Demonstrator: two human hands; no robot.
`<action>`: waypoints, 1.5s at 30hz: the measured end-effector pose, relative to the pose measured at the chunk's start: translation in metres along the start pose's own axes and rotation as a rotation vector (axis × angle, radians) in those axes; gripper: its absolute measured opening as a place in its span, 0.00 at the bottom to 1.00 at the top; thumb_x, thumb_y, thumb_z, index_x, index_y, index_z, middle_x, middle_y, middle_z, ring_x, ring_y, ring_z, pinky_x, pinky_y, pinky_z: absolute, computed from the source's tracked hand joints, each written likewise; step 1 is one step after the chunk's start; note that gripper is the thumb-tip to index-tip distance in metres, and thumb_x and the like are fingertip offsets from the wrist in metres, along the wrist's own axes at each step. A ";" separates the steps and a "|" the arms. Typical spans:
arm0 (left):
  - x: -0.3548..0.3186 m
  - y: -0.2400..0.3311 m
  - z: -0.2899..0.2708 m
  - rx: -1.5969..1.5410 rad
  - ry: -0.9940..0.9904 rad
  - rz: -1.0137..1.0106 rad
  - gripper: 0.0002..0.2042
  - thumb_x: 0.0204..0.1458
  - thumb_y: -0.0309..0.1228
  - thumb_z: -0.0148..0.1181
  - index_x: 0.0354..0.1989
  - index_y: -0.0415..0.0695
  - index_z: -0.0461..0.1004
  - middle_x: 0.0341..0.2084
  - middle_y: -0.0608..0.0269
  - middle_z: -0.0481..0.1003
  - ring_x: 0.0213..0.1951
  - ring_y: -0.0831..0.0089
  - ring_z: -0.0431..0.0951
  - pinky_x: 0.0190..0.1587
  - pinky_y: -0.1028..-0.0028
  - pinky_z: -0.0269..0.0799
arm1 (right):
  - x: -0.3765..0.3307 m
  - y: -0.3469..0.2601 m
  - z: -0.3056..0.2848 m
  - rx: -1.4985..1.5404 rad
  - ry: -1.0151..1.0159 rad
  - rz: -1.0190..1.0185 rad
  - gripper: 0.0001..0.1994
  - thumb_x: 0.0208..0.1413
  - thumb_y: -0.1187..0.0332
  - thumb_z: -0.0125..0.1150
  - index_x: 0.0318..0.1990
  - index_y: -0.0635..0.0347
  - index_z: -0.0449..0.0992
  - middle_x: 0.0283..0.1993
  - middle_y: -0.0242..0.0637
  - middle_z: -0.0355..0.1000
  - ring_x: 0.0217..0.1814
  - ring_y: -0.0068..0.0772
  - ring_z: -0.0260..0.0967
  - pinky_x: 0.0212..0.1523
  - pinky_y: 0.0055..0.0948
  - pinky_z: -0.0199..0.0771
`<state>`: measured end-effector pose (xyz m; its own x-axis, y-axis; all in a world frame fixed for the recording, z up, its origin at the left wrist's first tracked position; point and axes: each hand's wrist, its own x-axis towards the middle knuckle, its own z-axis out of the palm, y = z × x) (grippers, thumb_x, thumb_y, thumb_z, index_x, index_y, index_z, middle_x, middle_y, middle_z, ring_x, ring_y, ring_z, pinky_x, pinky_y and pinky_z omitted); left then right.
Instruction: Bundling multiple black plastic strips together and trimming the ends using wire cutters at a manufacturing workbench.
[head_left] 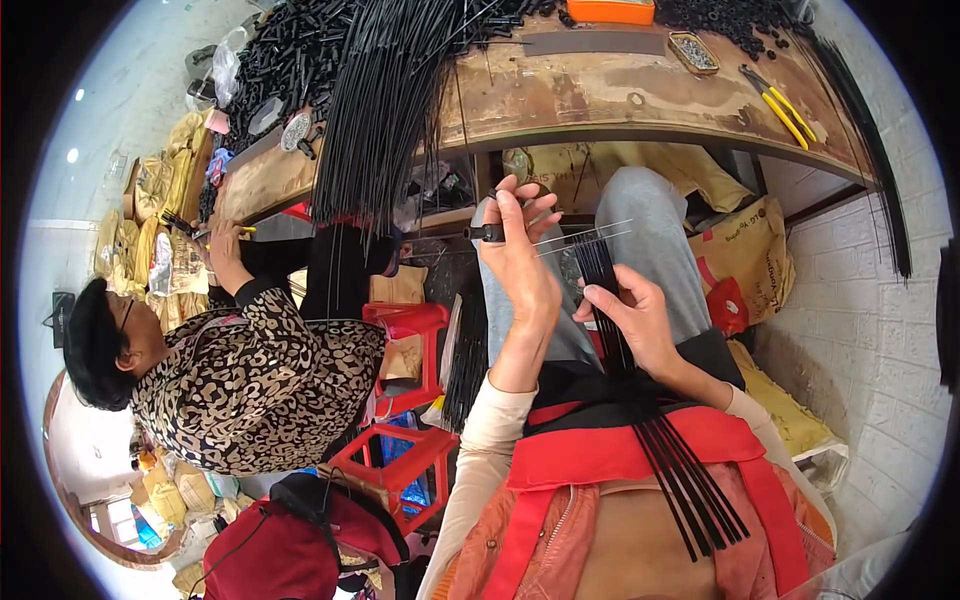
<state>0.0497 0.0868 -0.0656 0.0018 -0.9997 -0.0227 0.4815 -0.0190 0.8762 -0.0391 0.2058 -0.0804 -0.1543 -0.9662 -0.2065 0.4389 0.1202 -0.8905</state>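
My left hand point(522, 240) is raised between my knees, its fingers curled around a short black tubular fitting point(488, 233). Two thin silvery wires point(585, 238) run rightward from near this hand, past the top of a bundle of thin black rods point(597, 265). My right hand point(632, 312) is closed around that bundle, thumb on top. The rods look like umbrella ribs; their lower ends fan out across my red apron point(620, 450). The right fingertips behind the bundle are partly hidden.
A wooden workbench point(620, 100) spans the far side, bearing a large sheaf of black rods point(375, 120), heaped black fittings point(285, 60), a small metal-parts tray point(694, 52) and yellow-handled pliers point(785, 108). At left sits a co-worker point(250, 370) beside red stools point(410, 460). Sacks point(745, 250) stand right.
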 end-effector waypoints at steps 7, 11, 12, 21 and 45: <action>0.003 -0.001 0.010 -0.018 0.075 0.076 0.17 0.63 0.38 0.48 0.50 0.36 0.67 0.37 0.60 0.74 0.37 0.72 0.78 0.35 0.74 0.75 | 0.006 0.001 -0.002 0.013 -0.021 0.007 0.09 0.60 0.68 0.58 0.41 0.67 0.72 0.29 0.35 0.74 0.33 0.24 0.73 0.37 0.23 0.75; -0.003 -0.003 0.008 -0.039 0.082 0.067 0.17 0.63 0.38 0.48 0.51 0.36 0.67 0.38 0.60 0.74 0.38 0.72 0.77 0.36 0.74 0.75 | 0.004 -0.004 0.000 0.022 -0.013 0.009 0.09 0.59 0.68 0.59 0.40 0.66 0.72 0.29 0.36 0.74 0.32 0.24 0.73 0.37 0.23 0.75; -0.004 -0.004 0.008 -0.046 0.079 0.048 0.17 0.63 0.39 0.49 0.51 0.37 0.67 0.38 0.60 0.74 0.38 0.72 0.77 0.36 0.74 0.75 | 0.003 -0.003 -0.001 0.031 -0.017 0.016 0.09 0.59 0.68 0.59 0.39 0.66 0.72 0.30 0.36 0.74 0.32 0.24 0.74 0.36 0.23 0.75; 0.000 0.000 -0.020 0.022 -0.232 -0.194 0.16 0.62 0.35 0.52 0.51 0.36 0.71 0.38 0.62 0.74 0.38 0.74 0.77 0.40 0.75 0.75 | -0.004 -0.006 -0.005 0.065 0.043 0.039 0.08 0.58 0.69 0.60 0.39 0.66 0.73 0.29 0.36 0.75 0.31 0.24 0.74 0.35 0.23 0.76; -0.022 0.014 -0.025 -0.153 -0.320 -0.456 0.07 0.57 0.31 0.59 0.37 0.40 0.76 0.42 0.59 0.74 0.40 0.72 0.77 0.45 0.73 0.76 | -0.008 -0.009 -0.014 0.097 0.045 0.041 0.09 0.57 0.69 0.62 0.38 0.68 0.74 0.32 0.35 0.73 0.32 0.24 0.74 0.36 0.24 0.77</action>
<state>0.0787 0.1093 -0.0651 -0.4898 -0.8452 -0.2141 0.4925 -0.4708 0.7320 -0.0539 0.2157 -0.0762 -0.1730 -0.9496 -0.2614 0.5288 0.1343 -0.8380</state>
